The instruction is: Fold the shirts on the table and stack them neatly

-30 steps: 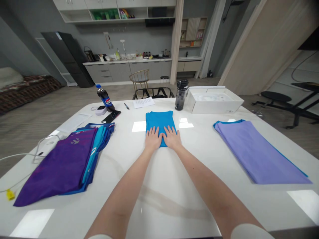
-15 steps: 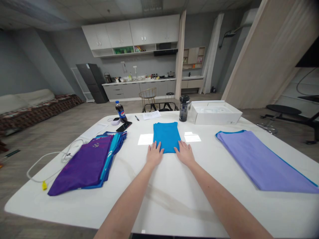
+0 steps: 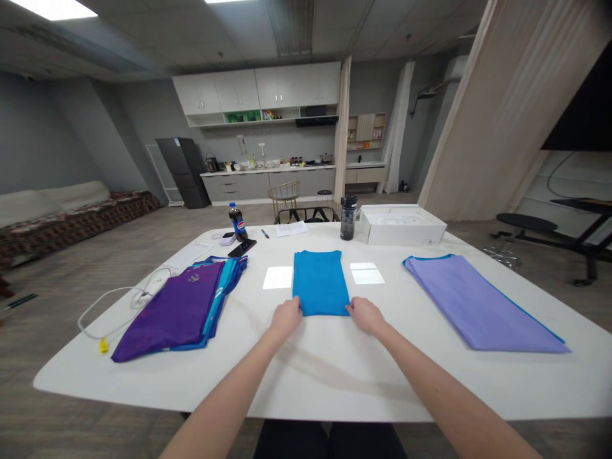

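A blue folded cloth (image 3: 320, 280) lies flat in the middle of the white table (image 3: 315, 370). My left hand (image 3: 287, 316) is closed on its near left corner, and my right hand (image 3: 365, 314) pinches the near right corner. On the left rests a stack of folded garments, a purple one (image 3: 172, 309) on top with blue ones showing beneath. A lavender cloth (image 3: 488, 309) with a blue edge lies on the right, touched by neither hand.
Behind the cloth stand a dark bottle (image 3: 349, 218) and an open white box (image 3: 404, 228). A cola bottle (image 3: 238, 223), a phone (image 3: 242, 248), a pen (image 3: 264, 234) and papers (image 3: 291, 229) are at the back left. A white cable (image 3: 102, 293) curls at the left edge.
Both hands have gone from lying flat with spread fingers to gripping the near corners. The blue cloth's near edge appears lower in view, and the camera has tilted up.
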